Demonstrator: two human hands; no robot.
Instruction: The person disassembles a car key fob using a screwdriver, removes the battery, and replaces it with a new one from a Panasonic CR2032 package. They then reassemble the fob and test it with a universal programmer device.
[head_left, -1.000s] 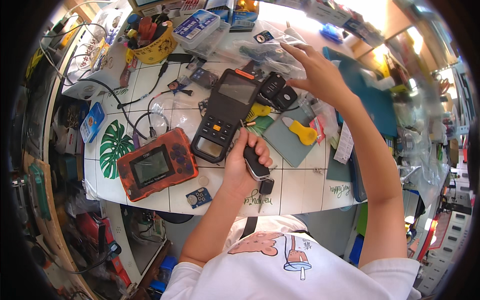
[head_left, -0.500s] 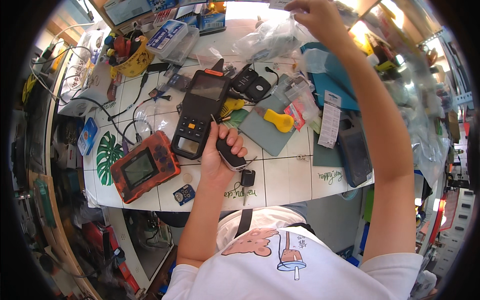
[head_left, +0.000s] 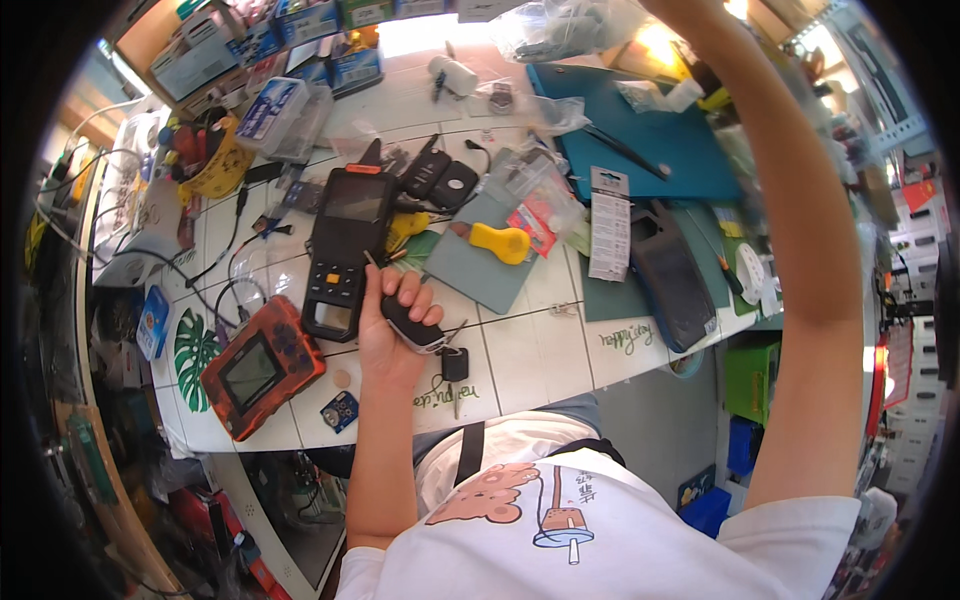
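My left hand (head_left: 386, 350) is closed around a black key fob (head_left: 412, 326) with a silver edge, low over the table's front. Just right of it lies a small black-headed key (head_left: 455, 364). Beside my fingers rests a black handheld device (head_left: 347, 235) with a screen and a yellow button. My right arm stretches to the far right. Only part of my right hand (head_left: 668, 8) shows at the top edge, its fingers out of sight, against a clear plastic bag (head_left: 570, 30) that appears to be in its grip.
An orange-and-black device (head_left: 263, 368) lies front left. Yellow-handled tool (head_left: 500, 243) sits on a grey-green pad (head_left: 478, 275). Two black remotes (head_left: 440, 180) lie behind. A teal mat (head_left: 640, 140), white bottle (head_left: 455, 75) and dark case (head_left: 672, 285) occupy the right and back.
My right hand has moved farther up and right, and the plastic bag with it, uncovering the white bottle and more teal mat. The view has shifted; my left hand keeps the fob.
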